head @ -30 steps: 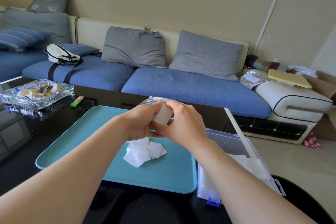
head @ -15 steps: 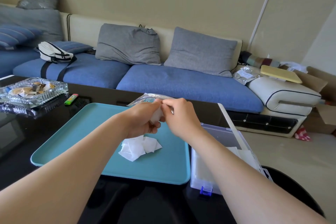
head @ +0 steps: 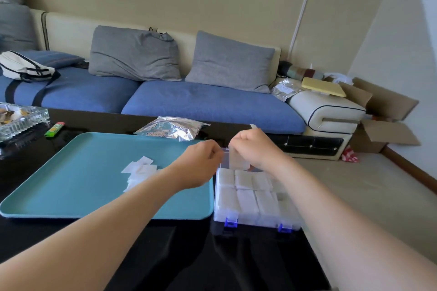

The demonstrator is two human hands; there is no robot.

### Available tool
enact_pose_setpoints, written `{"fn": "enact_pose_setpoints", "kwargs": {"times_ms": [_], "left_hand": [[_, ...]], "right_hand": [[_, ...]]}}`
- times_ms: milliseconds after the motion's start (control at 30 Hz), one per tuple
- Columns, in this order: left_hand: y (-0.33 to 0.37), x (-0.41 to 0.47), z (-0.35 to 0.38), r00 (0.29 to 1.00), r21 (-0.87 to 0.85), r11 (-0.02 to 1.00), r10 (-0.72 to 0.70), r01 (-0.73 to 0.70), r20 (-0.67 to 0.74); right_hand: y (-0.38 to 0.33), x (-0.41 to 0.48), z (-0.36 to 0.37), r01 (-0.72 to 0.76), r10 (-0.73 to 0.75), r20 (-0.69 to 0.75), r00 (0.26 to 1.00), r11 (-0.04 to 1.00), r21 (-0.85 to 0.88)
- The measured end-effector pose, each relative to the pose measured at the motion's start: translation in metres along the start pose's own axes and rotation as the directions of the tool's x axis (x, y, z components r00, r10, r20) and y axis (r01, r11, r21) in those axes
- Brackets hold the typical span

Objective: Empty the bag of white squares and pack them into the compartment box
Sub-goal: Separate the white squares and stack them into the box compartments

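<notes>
The black table (head: pixel 189 255) carries a teal tray (head: pixel 71 184), compartment box (head: pixel 256 223), foil bag (head: pixel 170 129), lighter (head: pixel 54 129) and glass ashtray (head: pixel 26 120)

Our right hand (head: pixel 254 149) pinches squares (head: pixel 238 161) beneath it. Our left hand (head: pixel 203 160) hovers just beside, fingers curled, grip unclear.
</notes>
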State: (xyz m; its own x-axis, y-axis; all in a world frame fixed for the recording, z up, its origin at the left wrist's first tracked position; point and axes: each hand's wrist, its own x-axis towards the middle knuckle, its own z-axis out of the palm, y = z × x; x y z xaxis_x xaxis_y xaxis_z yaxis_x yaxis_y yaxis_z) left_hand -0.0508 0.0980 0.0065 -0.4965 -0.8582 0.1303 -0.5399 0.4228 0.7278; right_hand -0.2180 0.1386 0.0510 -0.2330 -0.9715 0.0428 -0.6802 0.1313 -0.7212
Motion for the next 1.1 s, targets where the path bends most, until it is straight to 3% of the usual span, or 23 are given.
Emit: {"fn": "enact_pose_setpoints", "kwargs": {"times_ms": [100, 233, 367, 500, 633, 833, 900, 967, 1100], "left_hand": [[0.006, -0.011, 0.019, 0.972, 0.252, 0.939, 0.224, -0.236, 0.076], [0.017, -0.023, 0.046, 0.86, 0.489, 0.707, 0.436, -0.51, 0.265], [0.024, -0.031, 0.07, 0.779, 0.574, 0.534, 0.503, -0.621, 0.374], [0.027, -0.033, 0.082, 0.762, 0.615, 0.466, 0.507, -0.636, 0.403], [0.025, -0.033, 0.084, 0.765, 0.613, 0.472, 0.499, -0.634, 0.407], [0.027, -0.035, 0.081, 0.776, 0.586, 0.511, 0.458, -0.628, 0.433], [0.029, -0.034, 0.08, 0.787, 0.581, 0.53, 0.43, -0.617, 0.443], [0.032, -0.033, 0.077, 0.804, 0.548, 0.59, 0.39, -0.593, 0.45], [0.034, -0.03, 0.063, 0.848, 0.4, 0.758, 0.385, -0.515, 0.364]], "right_hand": [[0.021, -0.016, -0.027, -0.027, 0.033, 0.023, 0.999, 0.977, -0.21], [0.046, -0.037, -0.05, -0.076, 0.119, 0.084, 0.989, 0.916, -0.394], [0.066, -0.044, -0.063, -0.121, 0.19, 0.113, 0.975, 0.888, -0.444], [0.07, -0.048, -0.065, -0.147, 0.27, 0.214, 0.939, 0.876, -0.459], [0.074, -0.049, -0.065, -0.093, 0.253, 0.263, 0.931, 0.861, -0.5], [0.077, -0.049, -0.06, -0.061, 0.199, 0.183, 0.963, 0.819, -0.571], [0.074, -0.051, -0.055, -0.027, 0.162, 0.142, 0.977, 0.746, -0.665], [0.07, -0.052, -0.05, -0.002, 0.129, 0.111, 0.985, 0.663, -0.749], [0.062, -0.053, -0.045, 0.039, 0.111, 0.132, 0.985, 0.602, -0.798]]}}
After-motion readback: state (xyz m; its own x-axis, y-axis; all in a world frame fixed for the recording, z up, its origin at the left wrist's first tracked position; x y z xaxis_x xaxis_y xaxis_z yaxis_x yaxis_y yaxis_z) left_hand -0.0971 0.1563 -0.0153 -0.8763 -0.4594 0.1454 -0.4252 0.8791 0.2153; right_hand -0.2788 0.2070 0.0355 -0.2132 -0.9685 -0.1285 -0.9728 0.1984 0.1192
